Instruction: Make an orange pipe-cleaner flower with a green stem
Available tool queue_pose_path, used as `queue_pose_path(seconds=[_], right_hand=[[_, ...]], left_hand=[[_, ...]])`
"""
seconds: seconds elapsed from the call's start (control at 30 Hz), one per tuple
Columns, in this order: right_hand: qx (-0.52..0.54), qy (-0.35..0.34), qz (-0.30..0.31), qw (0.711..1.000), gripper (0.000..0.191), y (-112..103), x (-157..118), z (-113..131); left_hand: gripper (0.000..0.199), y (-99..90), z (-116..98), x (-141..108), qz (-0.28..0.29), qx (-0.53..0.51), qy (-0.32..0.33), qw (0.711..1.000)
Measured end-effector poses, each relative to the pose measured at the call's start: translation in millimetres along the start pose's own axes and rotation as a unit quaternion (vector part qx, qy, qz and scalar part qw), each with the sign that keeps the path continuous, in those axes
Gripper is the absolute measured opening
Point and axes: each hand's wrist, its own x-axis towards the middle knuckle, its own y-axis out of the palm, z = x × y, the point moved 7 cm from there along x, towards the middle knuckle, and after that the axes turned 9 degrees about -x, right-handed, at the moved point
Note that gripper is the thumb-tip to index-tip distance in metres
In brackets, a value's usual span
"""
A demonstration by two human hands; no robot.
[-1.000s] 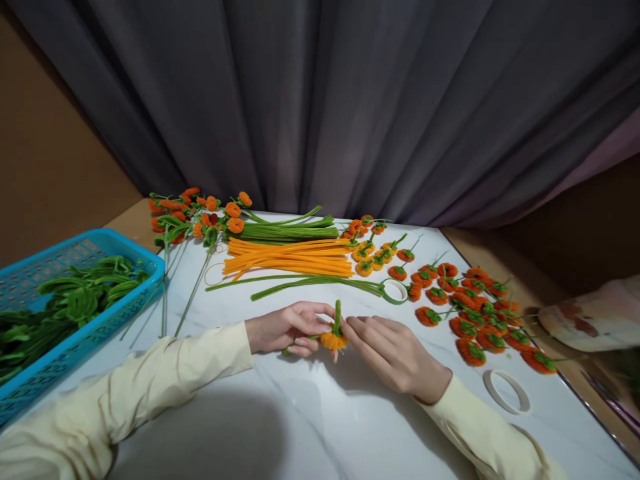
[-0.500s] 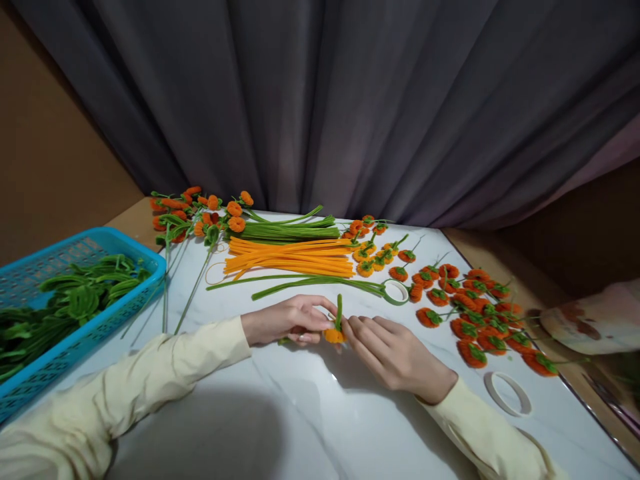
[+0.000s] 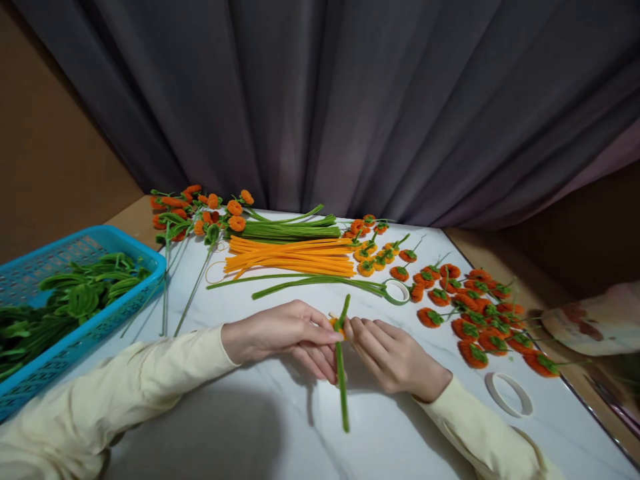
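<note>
My left hand [image 3: 295,337] has its thumb and fingers closed on a small orange pumpkin-like piece [image 3: 337,325], which is mostly hidden behind the fingertips. A fuzzy green pipe cleaner [image 3: 342,387] crosses over this piece, one end sticking up and the longer end hanging toward me. My right hand [image 3: 393,350] pinches at the right side of the crossing, on the green pipe cleaner as far as I can see; its fingertips hide the exact grip. Beyond both hands lie loose green pipe cleaners [image 3: 305,283] and a bundle of orange pipe cleaners [image 3: 295,257].
A blue basket [image 3: 159,267] of green pieces stands at left. Finished-looking orange pieces with green tops [image 3: 473,353] spread at right, beside a white tape ring [image 3: 509,393]. A green tape roll [image 3: 397,291] lies mid-table. Orange flowers on stems [image 3: 237,224] lie at back left.
The green pipe cleaner now shows a long end hanging toward me across the orange piece. My left hand has turned, and its fingers cover more of the piece.
</note>
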Motion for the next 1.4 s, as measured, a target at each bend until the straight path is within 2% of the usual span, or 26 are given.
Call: queue_pose_path(seconds=[0.07, 0.13, 0.27, 0.37, 0.5, 0.67, 0.8, 0.9, 1.0, 1.17, 1.4], right_hand=[[-0.008, 0.006, 0.003, 1.000, 0.029, -0.9, 0.1, -2.2], [-0.015, 0.009, 0.002, 1.000, 0.031, -1.9, -0.2, -3.8], [-0.024, 0.011, -0.002, 1.000, 0.030, -1.8, -2.0, -4.1], [-0.011, 0.014, 0.007, 1.000, 0.030, 1.3, -3.6, -5.1], [0.017, 0.032, 0.026, 0.999, 0.027, 5.8, -5.4, -10.5], [0.047, 0.003, 0.031, 0.998, 0.024, 6.4, -4.8, -7.6], [0.057, 0.019, 0.043, 0.997, 0.024, 4.5, 0.3, -7.5], [0.082, 0.039, 0.071, 0.993, 0.025, 3.5, 5.0, -7.6], [0.115, 0.073, 0.105, 0.985, 0.029, 3.1, 8.0, -9.5], [0.162, 0.149, 0.142, 0.965, 0.028, 0.5, 10.4, -14.9], [0.264, 0.289, 0.173, 0.904, 0.027, 3.2, 6.0, -20.7]], left_hand=[[0.030, -0.4, 11.1, 5.8, 0.019, -0.054, -0.031, 0.998], [0.032, -2.7, 17.5, 13.3, 0.035, -0.106, -0.035, 0.993], [0.027, -5.6, 20.6, 27.8, 0.077, -0.231, 0.002, 0.970], [0.022, -9.1, 18.9, 33.1, 0.081, -0.256, 0.048, 0.962], [0.021, -15.5, 15.4, 32.8, 0.040, -0.190, 0.087, 0.977], [0.026, -19.0, 9.7, 28.0, 0.008, -0.089, 0.111, 0.990], [0.034, -19.8, 3.0, 22.3, -0.024, 0.006, 0.161, 0.987], [0.038, -14.1, -1.7, 17.4, -0.029, 0.035, 0.204, 0.978], [0.030, -9.2, -3.5, 13.6, -0.045, 0.036, 0.235, 0.970], [0.025, -7.4, -0.3, 10.7, -0.081, 0.087, 0.250, 0.961], [0.014, -2.5, 1.6, 7.0, -0.090, 0.146, 0.300, 0.938]])
